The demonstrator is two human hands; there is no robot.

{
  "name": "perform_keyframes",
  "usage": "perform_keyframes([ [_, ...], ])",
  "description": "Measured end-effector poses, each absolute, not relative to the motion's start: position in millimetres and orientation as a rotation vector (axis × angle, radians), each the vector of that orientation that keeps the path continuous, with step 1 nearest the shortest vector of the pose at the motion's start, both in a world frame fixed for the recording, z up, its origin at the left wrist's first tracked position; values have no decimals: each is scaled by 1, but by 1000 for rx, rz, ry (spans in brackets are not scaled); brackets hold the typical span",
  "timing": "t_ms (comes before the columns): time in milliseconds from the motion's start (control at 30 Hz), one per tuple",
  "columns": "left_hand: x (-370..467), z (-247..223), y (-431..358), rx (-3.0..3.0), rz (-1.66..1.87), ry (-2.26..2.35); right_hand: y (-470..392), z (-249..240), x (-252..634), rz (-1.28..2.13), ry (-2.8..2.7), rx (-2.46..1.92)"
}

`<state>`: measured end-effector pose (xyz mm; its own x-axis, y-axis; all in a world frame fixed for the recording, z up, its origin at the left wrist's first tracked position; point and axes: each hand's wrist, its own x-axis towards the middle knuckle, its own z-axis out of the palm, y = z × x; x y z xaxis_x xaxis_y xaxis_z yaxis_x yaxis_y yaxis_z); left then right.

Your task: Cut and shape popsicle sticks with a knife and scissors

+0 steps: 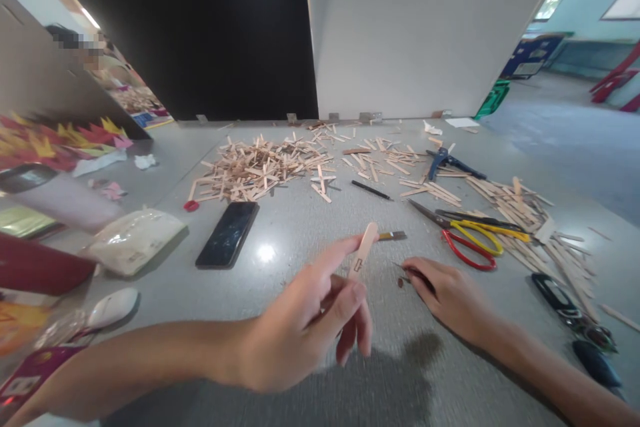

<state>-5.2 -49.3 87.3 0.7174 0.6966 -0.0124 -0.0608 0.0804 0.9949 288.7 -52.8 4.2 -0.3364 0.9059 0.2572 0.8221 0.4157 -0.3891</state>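
My left hand [320, 320] holds a wooden craft stick [363, 253] upright between thumb and fingers, above the table. A small dark outline is drawn on the stick's lower part. My right hand [445, 290] rests on the table with its fingertips pinched together; a thin dark tip shows there, too small to name. Small brown bits [401, 283] lie beside those fingertips. Behind the left fingers, a short yellowish tool with a grey end [393, 235] lies partly hidden. Red-and-yellow-handled scissors [463, 233] lie beyond my right hand.
A heap of craft sticks [263, 167] lies at the back, with more sticks [530, 220] at right. Around them are a phone [227, 235], a black pencil [371, 189], blue-handled cutters [440, 163], a white mouse [114, 307] and keys [595, 333]. Upright panels [425, 33] border the back.
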Motion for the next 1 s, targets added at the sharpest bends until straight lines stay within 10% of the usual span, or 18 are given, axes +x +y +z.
perform_keyframes([
  [1000, 1, 84, -49, 1413, 551, 595, -52, 5, 288, 142, -2257, -1421],
])
